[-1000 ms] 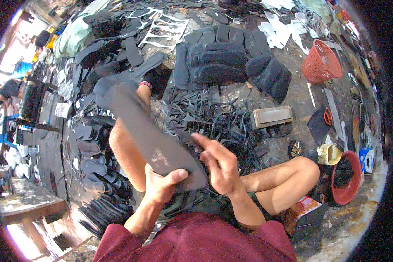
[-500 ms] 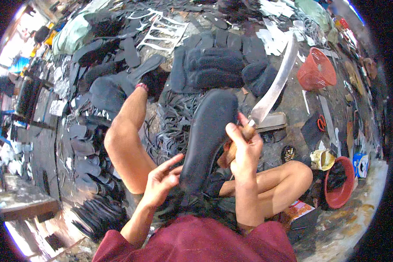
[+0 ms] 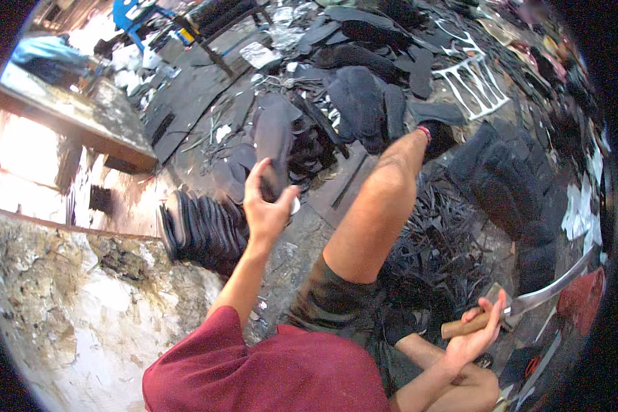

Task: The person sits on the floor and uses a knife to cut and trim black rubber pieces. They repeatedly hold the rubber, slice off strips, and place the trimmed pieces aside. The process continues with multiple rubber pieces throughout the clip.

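My left hand [image 3: 266, 209] reaches out to the left with thumb and fingers spread. Its fingertips are at the lower end of a dark grey, blurred shoe sole [image 3: 275, 130]; whether they touch it I cannot tell. Just below stands a row of dark soles [image 3: 202, 226] packed on edge. Over at the right, my right hand [image 3: 479, 326] grips the wooden handle of a long curved knife [image 3: 553, 292], the blade pointing up and away to the right.
Black strip offcuts [image 3: 436, 240] lie heaped beyond my bent leg. Dark padded pieces [image 3: 508, 178] spread behind them, near a white cut-out sheet [image 3: 470, 86]. A wooden bench [image 3: 123, 147] and a stained ledge [image 3: 82, 295] border the left. A red basket [image 3: 580, 299] stands far right.
The view has swung left. The long black sole no longer lies across my lap. My left hand has moved out to the left among the soles; my right hand still holds the knife.
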Demonstrator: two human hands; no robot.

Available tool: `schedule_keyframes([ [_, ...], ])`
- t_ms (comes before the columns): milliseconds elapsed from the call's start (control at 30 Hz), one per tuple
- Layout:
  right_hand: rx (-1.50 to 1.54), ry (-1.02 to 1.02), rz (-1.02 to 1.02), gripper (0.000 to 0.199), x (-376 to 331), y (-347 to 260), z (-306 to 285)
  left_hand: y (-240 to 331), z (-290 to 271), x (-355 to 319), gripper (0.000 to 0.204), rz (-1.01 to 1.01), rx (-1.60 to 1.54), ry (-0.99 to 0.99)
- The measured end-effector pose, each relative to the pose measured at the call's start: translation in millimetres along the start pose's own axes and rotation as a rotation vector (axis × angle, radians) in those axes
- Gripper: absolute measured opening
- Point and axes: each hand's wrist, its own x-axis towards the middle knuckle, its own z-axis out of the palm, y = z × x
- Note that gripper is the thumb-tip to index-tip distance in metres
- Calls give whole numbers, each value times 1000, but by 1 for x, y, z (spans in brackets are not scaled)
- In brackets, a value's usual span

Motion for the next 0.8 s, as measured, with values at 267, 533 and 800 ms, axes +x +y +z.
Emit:
schedule_keyframes([
  [267, -86, 141, 114, 38, -2, 20, -11, -107, 4, 68, 79, -83, 604, 267],
  [533, -137, 150, 191, 28, -9, 20, 14, 2, 305, 105, 58, 480, 50, -374],
  [800, -258, 189, 206, 32, -10, 36, 5, 9, 472, 140, 61, 354, 590, -1042],
])
